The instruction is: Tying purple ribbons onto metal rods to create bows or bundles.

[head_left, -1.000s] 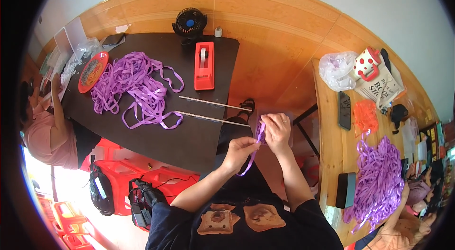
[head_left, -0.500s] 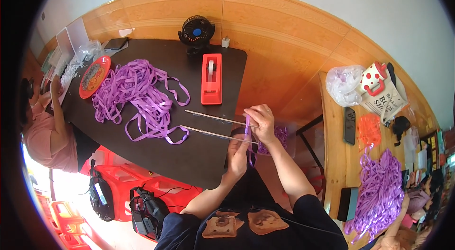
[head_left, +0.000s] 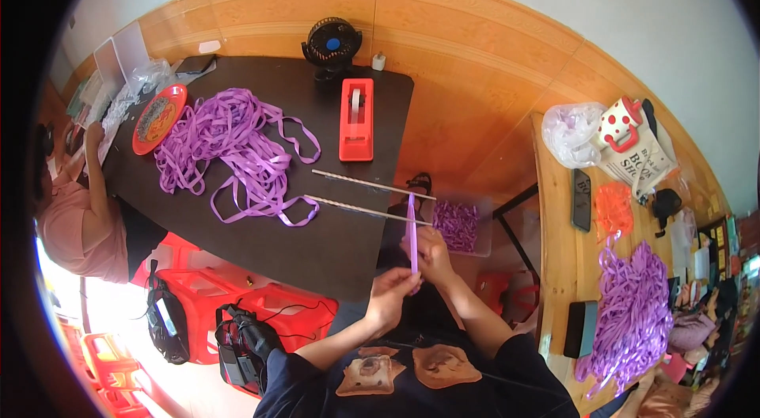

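Two thin metal rods (head_left: 360, 210) stick out past the right edge of the dark table. A purple ribbon (head_left: 412, 236) crosses them near their free ends and runs back toward me. My left hand (head_left: 388, 299) pinches the ribbon between thumb and fingers, close to my body. My right hand (head_left: 431, 256) is closed just beside the ribbon, near the tip of the closer rod; its fingers are curled and seem to grip the ribbon, partly hidden. Left of the rods lies a large tangled heap of purple ribbon (head_left: 229, 133).
A red tape dispenser (head_left: 356, 145), a small black fan (head_left: 332, 46) and a red plate (head_left: 158, 121) stand on the dark table (head_left: 332, 252). A clear box (head_left: 459, 228) of purple pieces sits below. More ribbon (head_left: 629, 315) lies on the wooden table at right. A person (head_left: 79, 212) sits left.
Both hands have moved from the rod ends toward my body. The ribbon is now drawn straight back from the rods, with my left hand pinching it lower down.
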Demonstrator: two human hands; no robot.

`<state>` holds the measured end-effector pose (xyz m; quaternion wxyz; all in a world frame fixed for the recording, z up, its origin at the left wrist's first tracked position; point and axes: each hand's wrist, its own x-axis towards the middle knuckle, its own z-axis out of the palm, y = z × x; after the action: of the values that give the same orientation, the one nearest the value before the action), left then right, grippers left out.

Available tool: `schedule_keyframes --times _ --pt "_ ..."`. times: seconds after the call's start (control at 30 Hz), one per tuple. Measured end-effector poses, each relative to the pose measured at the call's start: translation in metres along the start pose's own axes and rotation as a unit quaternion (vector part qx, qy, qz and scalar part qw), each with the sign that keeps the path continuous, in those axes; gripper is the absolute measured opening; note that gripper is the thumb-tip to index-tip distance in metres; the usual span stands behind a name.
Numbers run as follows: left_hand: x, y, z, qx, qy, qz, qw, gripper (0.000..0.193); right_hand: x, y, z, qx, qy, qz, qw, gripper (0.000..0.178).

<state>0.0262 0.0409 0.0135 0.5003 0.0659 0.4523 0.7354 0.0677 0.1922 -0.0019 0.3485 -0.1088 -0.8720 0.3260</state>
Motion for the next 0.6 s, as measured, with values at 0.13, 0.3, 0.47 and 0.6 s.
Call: schedule_keyframes --times 0.13,0.3,0.47,0.6 --pt "-0.037 0.003 -0.018 0.06 -0.031 0.037 0.997 0.007 -0.042 -0.033 -0.003 0.12 -0.066 0.053 0.989 0.007" --pt "-0.051 0.022 -0.03 0.103 -0.029 -0.012 0.994 0.007 -0.097 -0.06 0.012 0.347 -0.097 0.204 0.91 0.005" --pt "-0.06 0.023 -0.037 0.116 -0.036 -0.027 0.992 0.007 -0.118 -0.079 0.014 0.406 -0.115 0.272 0.865 0.016" --pt "-0.063 0.023 -0.041 0.146 -0.045 -0.037 0.988 0.007 -0.13 -0.082 0.017 0.406 -0.159 0.304 0.847 0.016"
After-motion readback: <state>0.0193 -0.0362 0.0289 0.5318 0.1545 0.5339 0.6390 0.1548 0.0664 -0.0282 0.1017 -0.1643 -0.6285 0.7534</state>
